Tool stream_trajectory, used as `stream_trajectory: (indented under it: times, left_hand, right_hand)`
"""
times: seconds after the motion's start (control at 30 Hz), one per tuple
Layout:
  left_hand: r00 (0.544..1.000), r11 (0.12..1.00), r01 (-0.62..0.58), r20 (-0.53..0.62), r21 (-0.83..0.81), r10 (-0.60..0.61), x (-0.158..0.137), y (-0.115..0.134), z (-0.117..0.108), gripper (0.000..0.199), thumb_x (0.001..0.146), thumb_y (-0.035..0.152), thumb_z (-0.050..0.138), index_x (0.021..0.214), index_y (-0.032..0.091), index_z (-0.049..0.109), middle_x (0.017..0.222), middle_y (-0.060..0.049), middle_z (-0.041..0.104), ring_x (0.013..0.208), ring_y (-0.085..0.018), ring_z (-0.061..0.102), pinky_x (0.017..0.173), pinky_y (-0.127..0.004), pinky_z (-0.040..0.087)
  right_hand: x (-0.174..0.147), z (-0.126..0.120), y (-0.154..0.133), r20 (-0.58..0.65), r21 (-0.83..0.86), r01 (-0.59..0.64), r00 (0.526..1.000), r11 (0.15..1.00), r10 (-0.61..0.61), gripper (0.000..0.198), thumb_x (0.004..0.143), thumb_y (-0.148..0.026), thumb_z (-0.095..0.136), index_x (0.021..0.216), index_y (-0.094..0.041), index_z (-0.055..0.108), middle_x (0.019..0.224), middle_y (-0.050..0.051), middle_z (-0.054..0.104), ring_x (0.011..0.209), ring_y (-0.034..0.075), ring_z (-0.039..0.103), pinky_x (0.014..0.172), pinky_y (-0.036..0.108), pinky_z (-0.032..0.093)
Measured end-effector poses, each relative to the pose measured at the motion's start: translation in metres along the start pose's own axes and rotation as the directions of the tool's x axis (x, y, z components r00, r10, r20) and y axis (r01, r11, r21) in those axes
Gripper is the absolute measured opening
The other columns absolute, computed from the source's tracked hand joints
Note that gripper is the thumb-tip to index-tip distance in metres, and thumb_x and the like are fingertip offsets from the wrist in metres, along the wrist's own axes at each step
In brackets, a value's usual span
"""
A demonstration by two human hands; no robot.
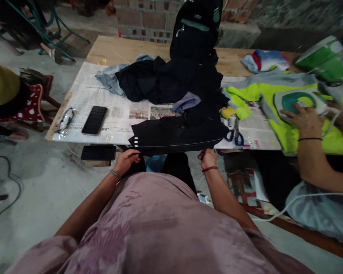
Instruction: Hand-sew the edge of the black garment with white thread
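A black garment (165,133) with a thin white line along it and small white marks at its left end lies stretched along the front edge of the table. With fingers pinched, my left hand (127,160) grips its near edge just below the white marks. At the garment's other end, my right hand (208,158) is closed on the same near edge. Blue-handled scissors (238,137) lie to the right of the cloth. Behind it is a heap of dark clothing (162,78), with a light grey-blue cloth (110,78) under its left side.
Newspaper (114,110) covers the table's front part. A phone (94,120) and glasses (65,121) lie at left; another phone (98,152) sits below the edge. A black backpack (196,34) stands behind. At right, a co-worker's hand (305,120) holds an iron (286,101) on a yellow-grey garment (277,127).
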State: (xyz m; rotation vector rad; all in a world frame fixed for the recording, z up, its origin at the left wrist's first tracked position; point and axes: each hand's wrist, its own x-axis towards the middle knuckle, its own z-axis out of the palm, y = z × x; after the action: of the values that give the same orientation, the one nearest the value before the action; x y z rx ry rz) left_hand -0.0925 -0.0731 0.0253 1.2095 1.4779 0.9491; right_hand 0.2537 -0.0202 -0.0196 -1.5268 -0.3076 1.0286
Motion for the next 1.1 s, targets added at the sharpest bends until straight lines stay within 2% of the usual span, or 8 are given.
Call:
stream_trajectory:
  times: [0.13,0.3,0.4,0.47,0.6,0.7,0.93,1.1]
  left_hand:
    - [0.991,0.990,0.134,0.022,0.038,-0.135,0.006,0.020,0.001,0.026,0.067,0.032,0.062,0.086,0.013,0.063,0.040,0.005,0.051,0.033,-0.006,0.040,0.035,-0.016,0.027]
    - [0.980,0.982,0.191,0.049,0.000,-0.191,0.009,0.042,0.005,0.025,0.067,0.035,0.062,0.080,0.013,0.061,0.035,0.006,0.045,0.030,-0.005,0.036,0.033,-0.016,0.020]
    - [0.975,0.976,0.216,0.051,-0.036,-0.214,0.008,0.046,0.006,0.028,0.066,0.037,0.062,0.081,0.013,0.060,0.035,0.006,0.045,0.028,-0.004,0.033,0.032,-0.015,0.018]
    - [0.974,0.973,0.223,0.046,-0.062,-0.220,0.007,0.046,0.006,0.030,0.066,0.038,0.062,0.081,0.013,0.060,0.035,0.006,0.044,0.029,-0.004,0.034,0.032,-0.015,0.017]
    - [0.976,0.974,0.214,0.052,-0.074,-0.210,0.004,0.047,0.009,0.030,0.066,0.039,0.062,0.081,0.013,0.059,0.035,0.006,0.045,0.029,-0.004,0.034,0.032,-0.015,0.018]
    - [0.976,0.975,0.209,0.071,-0.076,-0.204,0.002,0.047,0.011,0.029,0.067,0.039,0.062,0.080,0.013,0.060,0.036,0.006,0.045,0.029,-0.004,0.034,0.032,-0.015,0.018]
    - [0.977,0.975,0.201,0.084,-0.097,-0.194,0.006,0.045,0.013,0.030,0.066,0.039,0.062,0.080,0.013,0.059,0.036,0.006,0.045,0.030,-0.004,0.034,0.032,-0.015,0.018]
    - [0.978,0.969,0.205,0.064,-0.138,-0.198,0.007,0.042,0.014,0.030,0.065,0.039,0.063,0.079,0.013,0.058,0.036,0.006,0.045,0.030,-0.004,0.035,0.031,-0.015,0.019]
  right_hand:
    - [-0.035,-0.002,0.007,0.320,0.022,-0.050,0.946,0.998,0.040,0.036,0.071,-0.052,0.053,0.061,-0.018,0.045,0.048,-0.006,0.049,0.040,0.006,0.048,0.040,0.019,0.040]
    - [-0.100,0.020,0.015,0.745,-0.333,0.039,0.623,0.942,0.238,0.032,0.067,-0.046,0.061,0.063,-0.014,0.056,0.054,-0.002,0.055,0.045,0.008,0.052,0.048,0.022,0.042]
    - [-0.123,0.053,0.013,0.830,-0.407,0.195,0.487,0.892,0.272,0.025,0.068,-0.036,0.062,0.082,-0.016,0.062,0.062,-0.002,0.059,0.050,0.007,0.053,0.052,0.021,0.042]
    - [-0.131,0.075,0.013,0.852,-0.423,0.281,0.448,0.861,0.273,0.028,0.070,-0.030,0.060,0.094,-0.017,0.061,0.059,-0.004,0.057,0.050,0.007,0.052,0.051,0.021,0.041]
    - [-0.137,0.103,0.025,0.816,-0.411,0.381,0.558,0.828,0.149,0.023,0.070,-0.030,0.058,0.089,-0.018,0.063,0.055,-0.005,0.053,0.045,0.007,0.046,0.046,0.020,0.036]
    - [-0.139,0.110,0.035,0.771,-0.377,0.309,0.628,0.873,0.110,0.019,0.065,-0.032,0.061,0.078,-0.018,0.064,0.052,-0.005,0.051,0.044,0.007,0.042,0.043,0.020,0.033]
    - [-0.137,0.100,0.025,0.796,-0.329,-0.041,0.526,0.944,0.300,0.022,0.056,-0.035,0.067,0.066,-0.016,0.059,0.044,-0.008,0.044,0.035,0.005,0.036,0.037,0.020,0.026]
    - [-0.133,0.091,0.018,0.772,-0.328,-0.015,0.571,0.945,0.277,0.017,0.058,-0.030,0.065,0.062,-0.015,0.057,0.042,-0.008,0.046,0.037,0.005,0.040,0.039,0.019,0.029]
